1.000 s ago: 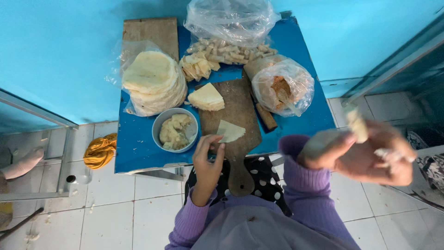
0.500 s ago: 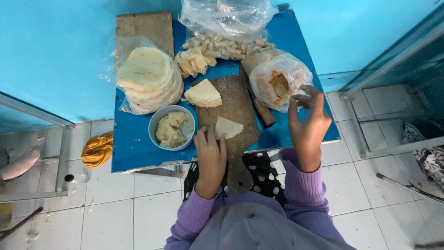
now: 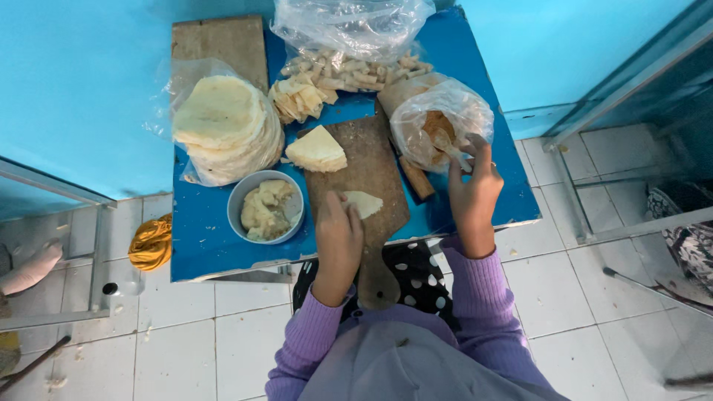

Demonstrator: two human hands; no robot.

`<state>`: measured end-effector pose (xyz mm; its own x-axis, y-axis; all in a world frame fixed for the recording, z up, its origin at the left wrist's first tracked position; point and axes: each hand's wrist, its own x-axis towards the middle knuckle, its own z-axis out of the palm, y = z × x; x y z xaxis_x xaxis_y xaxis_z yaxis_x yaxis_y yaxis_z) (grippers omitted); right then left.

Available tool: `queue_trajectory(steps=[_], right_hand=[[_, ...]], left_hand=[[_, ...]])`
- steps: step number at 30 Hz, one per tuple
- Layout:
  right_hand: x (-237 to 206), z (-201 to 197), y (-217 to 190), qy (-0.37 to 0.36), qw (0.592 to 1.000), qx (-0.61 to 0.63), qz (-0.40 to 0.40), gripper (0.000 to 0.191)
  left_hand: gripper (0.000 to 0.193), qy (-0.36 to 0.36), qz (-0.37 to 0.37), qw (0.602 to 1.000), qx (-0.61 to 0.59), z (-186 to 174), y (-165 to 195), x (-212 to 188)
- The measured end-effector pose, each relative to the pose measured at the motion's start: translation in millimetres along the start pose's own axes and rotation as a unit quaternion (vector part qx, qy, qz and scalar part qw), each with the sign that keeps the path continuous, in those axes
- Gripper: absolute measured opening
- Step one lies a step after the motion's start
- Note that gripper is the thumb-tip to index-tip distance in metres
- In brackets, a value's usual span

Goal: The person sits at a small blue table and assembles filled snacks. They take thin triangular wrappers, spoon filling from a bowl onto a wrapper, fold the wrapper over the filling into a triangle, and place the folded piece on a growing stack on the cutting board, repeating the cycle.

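There are two hands, the left hand (image 3: 338,236) and the right hand (image 3: 471,189). On the blue counter (image 3: 208,249) sit two wooden boards, the big cutting board (image 3: 368,167) and a second board (image 3: 219,41), plus one grey bowl (image 3: 245,194). There are three plastic bags: the empty-looking bag (image 3: 349,26), the bag of filling (image 3: 438,122) and the bag under one stack of round wrappers (image 3: 223,126).

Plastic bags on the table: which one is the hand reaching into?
The right hand reaches into the plastic bag at the table's right side, holding brownish filling. The bags at the back and around the round stack are untouched.

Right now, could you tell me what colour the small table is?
Bright blue table, seen in the head view.
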<state>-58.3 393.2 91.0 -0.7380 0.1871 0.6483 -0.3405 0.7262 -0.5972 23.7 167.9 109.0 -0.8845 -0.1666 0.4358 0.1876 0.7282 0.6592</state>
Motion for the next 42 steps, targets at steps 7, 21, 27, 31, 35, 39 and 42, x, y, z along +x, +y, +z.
queue_trajectory(steps=[7,21,27,31,35,39,42], right_hand=[[6.1,8.5,6.9,0.053,0.998,0.005,-0.022,0.035],[7.8,3.0,22.5,0.103,0.974,0.186,0.079,0.031],[-3.8,-23.7,18.8,0.101,0.947,0.276,0.129,0.033],[-26.9,-36.9,1.7,0.067,0.926,0.331,0.169,0.033],[-48.3,-25.8,-15.5,-0.033,0.894,0.385,0.229,0.034],[-66.9,6.7,-24.4,-0.122,0.865,0.444,0.198,0.035],[-79.9,26.9,-26.2,-0.145,0.854,0.466,0.179,0.037]], left_hand=[[0.029,-0.053,-0.076,0.983,-0.156,2.8,13.1,7.1],[0.055,-0.019,-0.04,0.999,0.013,-16.5,10.3,-19.5],[0.052,-0.01,-0.04,0.996,0.074,-19.1,8.6,-16.2],[0.055,-0.036,-0.075,0.996,0.039,-30.3,6.4,-19.2],[0.056,-0.031,-0.019,0.999,0.017,-38.0,4.2,-20.8],[0.051,-0.009,-0.034,0.999,-0.017,-38.3,0.5,-18.7],[0.052,-0.002,-0.064,0.997,-0.04,-39.8,-3.3,-17.6]])
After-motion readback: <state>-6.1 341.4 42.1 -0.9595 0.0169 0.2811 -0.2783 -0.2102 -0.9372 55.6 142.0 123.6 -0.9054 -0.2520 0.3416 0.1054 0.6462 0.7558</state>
